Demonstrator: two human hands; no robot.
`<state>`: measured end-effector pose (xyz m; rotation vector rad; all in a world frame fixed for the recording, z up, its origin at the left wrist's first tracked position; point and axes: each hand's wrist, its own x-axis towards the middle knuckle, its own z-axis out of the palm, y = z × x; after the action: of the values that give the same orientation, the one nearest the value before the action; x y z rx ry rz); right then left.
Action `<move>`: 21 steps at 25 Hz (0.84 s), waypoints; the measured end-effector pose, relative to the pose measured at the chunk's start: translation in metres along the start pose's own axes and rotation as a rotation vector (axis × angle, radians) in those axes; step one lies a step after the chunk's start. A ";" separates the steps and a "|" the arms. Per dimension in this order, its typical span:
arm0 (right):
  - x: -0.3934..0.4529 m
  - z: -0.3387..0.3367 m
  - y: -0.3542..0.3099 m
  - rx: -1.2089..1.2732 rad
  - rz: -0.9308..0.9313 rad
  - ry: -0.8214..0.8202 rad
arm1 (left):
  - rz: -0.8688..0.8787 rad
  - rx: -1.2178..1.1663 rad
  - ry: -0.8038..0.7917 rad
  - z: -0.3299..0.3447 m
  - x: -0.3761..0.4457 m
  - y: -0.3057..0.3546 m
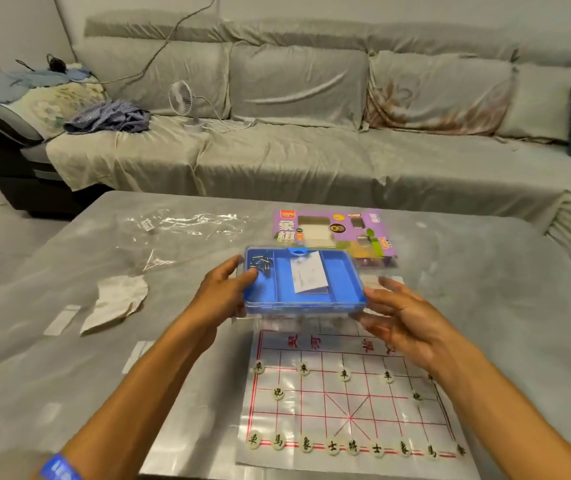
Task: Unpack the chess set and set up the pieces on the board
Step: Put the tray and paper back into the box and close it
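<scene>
A blue plastic box with compartments hangs above the far edge of the chess board sheet. My left hand grips its left side, thumb over the rim. My right hand is at the box's lower right corner with fingers straight and spread. Inside the box lie a white paper slip and some small shiny bits. Round pale pieces with black characters stand along the board's near row and on two rows further up. The board's far half is hidden under the box.
A purple chess-set package lies on the grey table behind the box. Clear plastic wrap and a crumpled white paper lie to the left. Beyond the table is a sofa with a small fan.
</scene>
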<state>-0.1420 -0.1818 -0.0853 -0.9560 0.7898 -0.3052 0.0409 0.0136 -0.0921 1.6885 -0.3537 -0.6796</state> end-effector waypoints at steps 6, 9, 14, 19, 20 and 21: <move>0.019 -0.091 -0.041 0.222 -0.143 0.175 | 0.078 0.105 -0.081 0.102 0.061 0.044; 0.030 -0.125 -0.060 0.300 -0.251 0.262 | 0.207 0.454 0.032 0.141 0.102 0.041; 0.043 -0.177 -0.069 0.381 -0.280 0.395 | 0.540 1.275 0.046 0.212 0.138 0.025; 0.048 -0.198 -0.075 0.434 -0.323 0.445 | 0.465 1.367 0.031 0.267 0.169 0.005; 0.049 -0.199 -0.076 0.434 -0.327 0.433 | 0.390 1.318 0.025 0.271 0.176 0.001; 0.050 -0.199 -0.077 0.424 -0.325 0.421 | 0.354 1.274 0.033 0.274 0.180 -0.001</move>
<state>-0.2432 -0.3742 -0.1112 -0.6180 0.9010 -0.9415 0.0142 -0.3041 -0.1660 2.6984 -1.2002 -0.0930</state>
